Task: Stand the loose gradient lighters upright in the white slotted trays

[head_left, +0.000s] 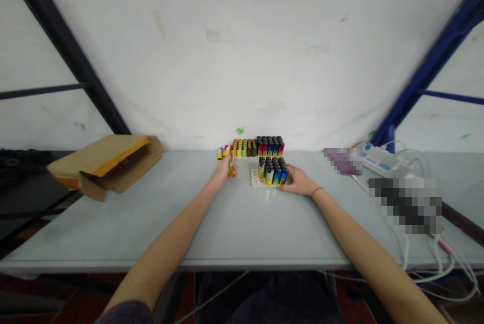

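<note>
My left hand (222,175) is closed round a yellow lighter (231,165), held upright left of a white holed tray (258,183). Several lighters (276,174) with black tops stand in the tray, yellow and blue ones in front. At the tray's left end, holes show bare. My right hand (300,182) grips the tray's right end, thumb at the front and fingers behind it. Behind, close to the wall, several more lighters (245,147) stand in rows, yellow and dark on the left, red and blue with black tops on the right.
An open cardboard box (109,160) lies on the left of the grey table (234,233). On the right are a white power strip (385,160), white cables (406,251) and blurred-out items. A white wall (242,62) rises behind, with dark and blue frame posts at the sides.
</note>
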The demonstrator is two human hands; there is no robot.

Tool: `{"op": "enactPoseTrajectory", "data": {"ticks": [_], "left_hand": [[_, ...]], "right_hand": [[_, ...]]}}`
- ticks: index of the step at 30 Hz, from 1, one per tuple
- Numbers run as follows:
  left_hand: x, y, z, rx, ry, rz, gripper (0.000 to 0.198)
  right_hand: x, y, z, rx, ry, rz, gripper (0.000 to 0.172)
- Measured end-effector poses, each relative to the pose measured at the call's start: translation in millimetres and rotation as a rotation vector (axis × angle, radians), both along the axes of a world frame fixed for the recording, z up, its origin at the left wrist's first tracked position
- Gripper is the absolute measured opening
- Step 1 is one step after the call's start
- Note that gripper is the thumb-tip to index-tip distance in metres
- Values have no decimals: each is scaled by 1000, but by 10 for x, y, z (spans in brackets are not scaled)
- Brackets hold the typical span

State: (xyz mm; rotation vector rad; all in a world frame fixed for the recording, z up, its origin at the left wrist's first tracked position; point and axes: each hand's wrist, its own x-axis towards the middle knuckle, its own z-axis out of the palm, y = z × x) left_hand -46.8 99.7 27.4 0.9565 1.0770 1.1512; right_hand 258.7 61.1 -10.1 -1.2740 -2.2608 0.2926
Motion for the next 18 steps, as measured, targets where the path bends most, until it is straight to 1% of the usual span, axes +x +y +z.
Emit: {"op": "enactPoseTrajectory", "data": {"ticks": [2,4,8,10,14,16,18], "left_hand": [[47,-45,5,-42,-121,-72,43],[69,-90,8,-48,-163,-126,47],[91,-154,7,-4,-159,-127,41],[100,-166,9,2,-151,-150,38],[123,-181,19,-25,-131,-249,45],[139,-192,20,-25,-145,-256,49],[152,-197,15,-10,-166,-233,48]], "right_hand": [[-3,-7,14,-2,-6,13,67],[-7,-13,26,-7,-11,17,67],[-17,-23,40,-13,-13,9,68],[-24,-29,45,-10,-11,13,66],[-34,-39,53,1,3,17,63],[-34,-40,52,1,6,18,64],[-31,-39,51,-3,3,14,66]]}}
